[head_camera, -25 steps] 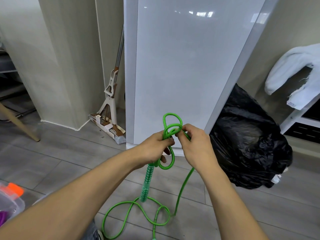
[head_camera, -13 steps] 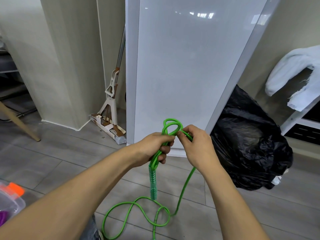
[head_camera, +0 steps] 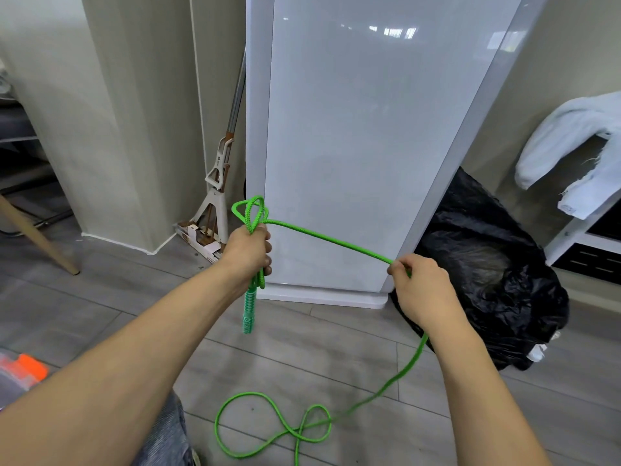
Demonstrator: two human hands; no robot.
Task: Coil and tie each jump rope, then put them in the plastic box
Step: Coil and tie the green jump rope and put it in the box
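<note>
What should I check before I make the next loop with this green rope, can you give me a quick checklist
1. Left hand shut on the coiled loops and handle: ok.
2. Right hand pinching the free strand: ok.
3. Strand between the hands straight, no kinks: ok.
4. Slack on the floor free of tangles: not ok, it crosses itself.
5. Second handle located: cannot tell, out of view.
6. Plastic box within reach: cannot tell, only its edge shows.
</note>
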